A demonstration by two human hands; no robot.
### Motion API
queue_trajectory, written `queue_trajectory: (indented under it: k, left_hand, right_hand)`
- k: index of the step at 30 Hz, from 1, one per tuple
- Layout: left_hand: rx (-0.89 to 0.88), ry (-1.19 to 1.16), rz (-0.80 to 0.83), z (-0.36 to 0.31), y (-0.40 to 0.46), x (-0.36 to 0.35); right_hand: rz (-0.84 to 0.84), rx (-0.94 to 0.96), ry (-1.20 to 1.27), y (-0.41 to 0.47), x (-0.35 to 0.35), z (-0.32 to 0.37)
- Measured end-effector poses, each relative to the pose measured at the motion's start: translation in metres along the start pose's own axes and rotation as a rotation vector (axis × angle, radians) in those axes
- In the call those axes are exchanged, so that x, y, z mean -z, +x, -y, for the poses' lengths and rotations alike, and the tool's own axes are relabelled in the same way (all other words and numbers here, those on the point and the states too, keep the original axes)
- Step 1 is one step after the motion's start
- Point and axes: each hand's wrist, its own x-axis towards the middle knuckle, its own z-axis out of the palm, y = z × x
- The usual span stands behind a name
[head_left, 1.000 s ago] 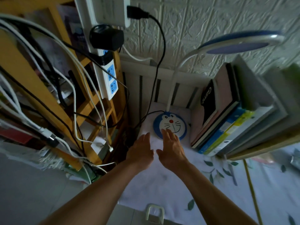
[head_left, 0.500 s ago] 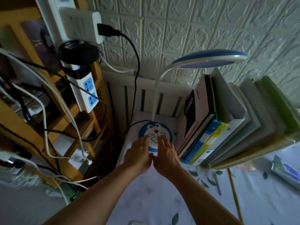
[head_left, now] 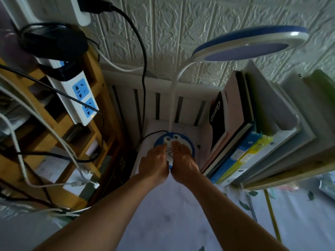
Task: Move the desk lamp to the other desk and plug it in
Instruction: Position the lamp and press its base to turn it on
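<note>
Both hands flat on the lamp base, cord plugged in.
Your left hand [head_left: 154,164] and right hand [head_left: 183,163] rest spread on the lamp [head_left: 181,140] in the counter's back corner, pinching nothing; lifting could yank its black cord [head_left: 144,73] or knock the books [head_left: 233,134].

My single head view, looking forward and steeply down, close over my hands [head_left: 168,163], wall [head_left: 199,33] straight ahead.
</note>
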Motion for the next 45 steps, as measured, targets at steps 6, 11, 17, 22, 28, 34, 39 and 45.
queue_trajectory:
  k: [6,11,17,22,28,34,39,45]
  left_hand:
    - [-0.037,0.01,0.01,0.003,0.004,0.002]
    - [-0.042,-0.005,0.024,0.007,0.005,0.001]
    - [-0.039,0.0,0.045,0.01,0.005,-0.004]
    - [-0.03,0.022,0.046,0.012,0.001,-0.005]
    - [0.003,0.035,0.09,0.011,0.0,0.001]
    - [0.012,0.03,0.096,0.011,-0.001,0.0]
    - [0.004,0.039,0.103,0.012,-0.001,0.001]
    - [0.0,0.036,0.116,0.012,0.0,0.002]
  right_hand:
    - [0.008,0.016,-0.018,0.003,-0.003,-0.002]
    - [-0.018,0.034,-0.061,0.004,-0.005,-0.004]
    - [-0.044,0.065,-0.129,0.005,-0.01,-0.007]
    - [-0.048,0.083,-0.115,0.002,-0.009,-0.007]
    - [0.002,0.088,-0.139,0.001,-0.007,-0.006]
    - [0.021,0.077,-0.163,-0.001,-0.005,-0.004]
    - [0.041,0.064,-0.185,0.0,-0.004,-0.001]
    - [0.03,0.054,-0.257,-0.001,-0.005,0.0]
